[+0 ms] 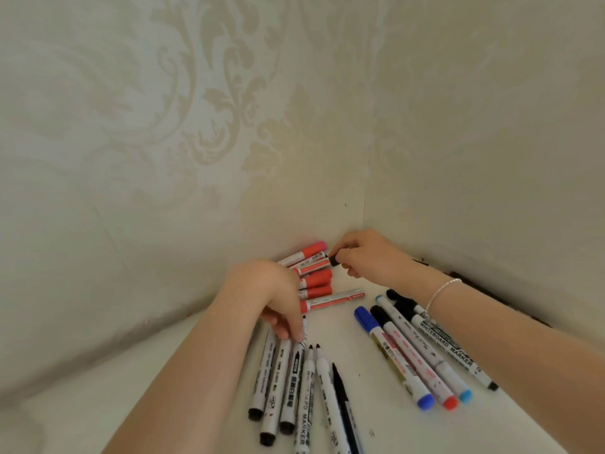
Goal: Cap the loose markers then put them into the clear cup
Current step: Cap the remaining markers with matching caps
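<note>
1. Right hand (pixel 363 253) reaches into the far corner and pinches a small black cap (pixel 334 259) between its curled fingertips, just beside the tip of one of the red markers (pixel 316 283). A thin silver bracelet (pixel 442 291) circles that wrist.
2. Left hand (pixel 271 296) hangs palm down over the near cluster, fingers loosely bent, with its fingertips touching the upper end of an uncapped black marker (pixel 294 371); whether it actually grips the barrel is hard to tell from this angle.
3. Uncapped black markers (pixel 322 388) lie fanned side by side below the left hand, tips pointing away from the person.
4. Red markers sit stacked in a row against the wall between the two hands.
5. Capped markers (pixel 419 352) lie in a slanted row under the right forearm: one with a blue cap, one black-capped with a red end, one with a light blue end.
6. On the outermost of that row, the black marker's barrel (pixel 448 345) reads "WHITEBOARD MARKER"; one barrel in the near cluster shows "MARKER".
7. All of it rests on a white tabletop (pixel 376 430) set into a corner.
8. Both walls carry pale cream wallpaper (pixel 196 109) with a large damask leaf pattern.
</note>
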Demonstrator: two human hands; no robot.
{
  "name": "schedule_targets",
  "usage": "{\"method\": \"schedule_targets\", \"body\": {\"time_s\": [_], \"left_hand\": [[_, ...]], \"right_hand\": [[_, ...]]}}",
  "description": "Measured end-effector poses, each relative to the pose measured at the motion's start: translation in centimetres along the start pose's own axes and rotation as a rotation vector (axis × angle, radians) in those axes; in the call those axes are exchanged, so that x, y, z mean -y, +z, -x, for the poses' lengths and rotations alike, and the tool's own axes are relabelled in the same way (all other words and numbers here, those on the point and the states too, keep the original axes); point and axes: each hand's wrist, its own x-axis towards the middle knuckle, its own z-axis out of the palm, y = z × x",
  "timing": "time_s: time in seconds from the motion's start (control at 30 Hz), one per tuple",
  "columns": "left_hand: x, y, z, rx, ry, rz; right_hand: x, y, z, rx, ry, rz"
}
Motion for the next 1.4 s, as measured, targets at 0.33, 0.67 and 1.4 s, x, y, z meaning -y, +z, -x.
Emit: {"method": "schedule_targets", "body": {"time_s": [0.33,0.67,1.4], "left_hand": [[-1.4,0.0,0.3,-0.195,0.242,0.037],[-1.8,-1.8,2.1,-0.627,0.69,0.894],[-1.8,-1.4,0.3,-0.696,0.623,0.606]], "right_hand": [[0.7,-0.8,-0.3,-0.236,0.025,-0.469],[2.4,-3.1,0.3,-0.226,-0.078,-0.984],[2.2,-1.8,0.0,-0.239,-0.088,-0.731]]}}
